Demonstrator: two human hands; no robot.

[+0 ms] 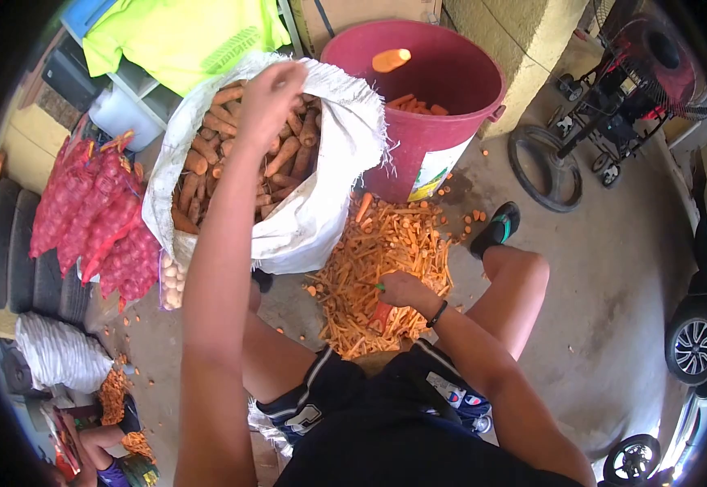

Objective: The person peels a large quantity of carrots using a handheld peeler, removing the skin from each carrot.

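My left hand point(272, 101) is raised over a white woven sack point(309, 243) of unpeeled carrots point(199, 158). Its fingers look loosely apart, with nothing seen in them. A peeled carrot point(392, 60) hangs in mid-air above the maroon bin point(443, 134), away from the hand. Inside that bin lie more peeled carrots point(418, 105). Low between my knees, my right hand point(406, 290) is closed around a small tool with a green end point(380, 286); its blade is not clear. Beneath it spreads a heap of carrot peelings point(345, 304).
Red mesh bags of onions point(86, 203) stand left of the sack, near stacked tires point(22, 243). A pedestal fan point(560, 158) is at the right, and a parked car point(698, 333) at the far right. Another person's leg point(98, 442) shows at lower left beside more peelings.
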